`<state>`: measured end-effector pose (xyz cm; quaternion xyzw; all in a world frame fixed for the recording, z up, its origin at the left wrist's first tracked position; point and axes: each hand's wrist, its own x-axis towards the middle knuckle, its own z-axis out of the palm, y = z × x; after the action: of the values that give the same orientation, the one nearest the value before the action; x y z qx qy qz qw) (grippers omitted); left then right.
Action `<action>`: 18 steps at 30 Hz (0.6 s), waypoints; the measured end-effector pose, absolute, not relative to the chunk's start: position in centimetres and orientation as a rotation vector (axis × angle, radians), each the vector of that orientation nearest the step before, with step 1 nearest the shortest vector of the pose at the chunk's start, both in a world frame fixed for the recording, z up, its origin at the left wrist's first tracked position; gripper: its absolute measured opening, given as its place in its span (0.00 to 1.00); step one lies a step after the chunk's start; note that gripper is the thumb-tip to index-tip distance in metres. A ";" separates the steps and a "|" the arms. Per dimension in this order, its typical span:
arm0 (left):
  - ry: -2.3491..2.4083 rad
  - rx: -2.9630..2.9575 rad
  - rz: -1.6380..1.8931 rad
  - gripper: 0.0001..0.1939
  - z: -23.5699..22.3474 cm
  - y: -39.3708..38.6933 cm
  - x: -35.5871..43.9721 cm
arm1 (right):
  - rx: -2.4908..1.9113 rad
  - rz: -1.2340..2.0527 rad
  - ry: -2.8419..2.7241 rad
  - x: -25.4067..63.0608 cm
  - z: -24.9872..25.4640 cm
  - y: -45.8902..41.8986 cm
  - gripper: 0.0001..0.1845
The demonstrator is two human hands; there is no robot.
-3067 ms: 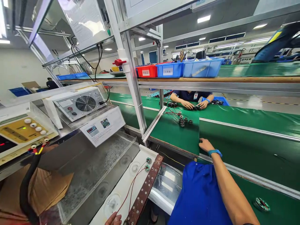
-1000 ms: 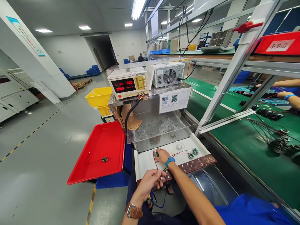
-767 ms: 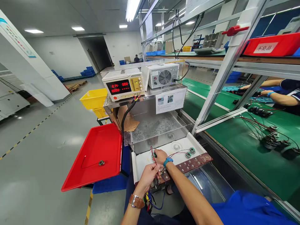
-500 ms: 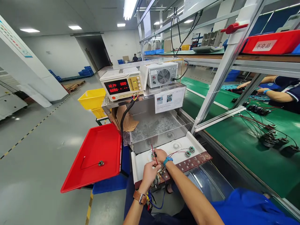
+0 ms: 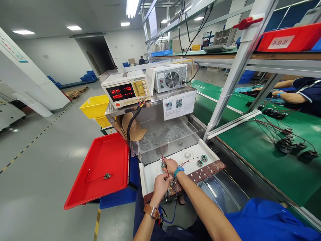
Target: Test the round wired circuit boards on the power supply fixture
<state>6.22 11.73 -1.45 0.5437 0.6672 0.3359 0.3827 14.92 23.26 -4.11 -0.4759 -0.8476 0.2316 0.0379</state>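
Observation:
My right hand (image 5: 172, 166), wearing a blue wristband, is closed on a small round green circuit board (image 5: 163, 165) over the white tray (image 5: 150, 174). Its fingers hide part of the board. Just nearer to me, my left hand (image 5: 161, 185), with a brown-strapped watch, pinches a thin red wire (image 5: 167, 171) that rises past the right hand's fingers. Two more round boards (image 5: 202, 160) with red and black wires lie at the tray's right end. Below the hands, a brown terminal strip (image 5: 200, 174) with metal studs runs along the tray's front edge.
A power supply (image 5: 125, 90) with a lit red display stands on the metal shelf behind. At left, a red tray (image 5: 107, 157) holds one wired round board (image 5: 107, 176). A clear panel (image 5: 173, 147) rises behind the white tray. At right, a green conveyor (image 5: 263, 154) carries wired parts; a co-worker's arms (image 5: 288, 93) reach over it.
The whole view has shifted slightly. Both hands keep nearly the same place and grip, with the red wire still pinched. The upper right reading on the power supply's display looks different.

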 end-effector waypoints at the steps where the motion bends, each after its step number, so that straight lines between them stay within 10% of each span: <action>1: 1.707 1.383 0.853 0.15 -1.5 11.8 6.2 | -1.460 0.712 -2.600 14.9 -4.2 23.3 0.18; 18: 1.757 1.346 0.875 0.12 -1.3 11.5 6.5 | -1.491 0.740 -2.565 14.8 -4.0 22.9 0.18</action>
<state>6.48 11.55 -1.30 0.5251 0.6852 0.3415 0.3717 14.80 22.93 -3.97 -0.4871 -0.8382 0.2417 0.0417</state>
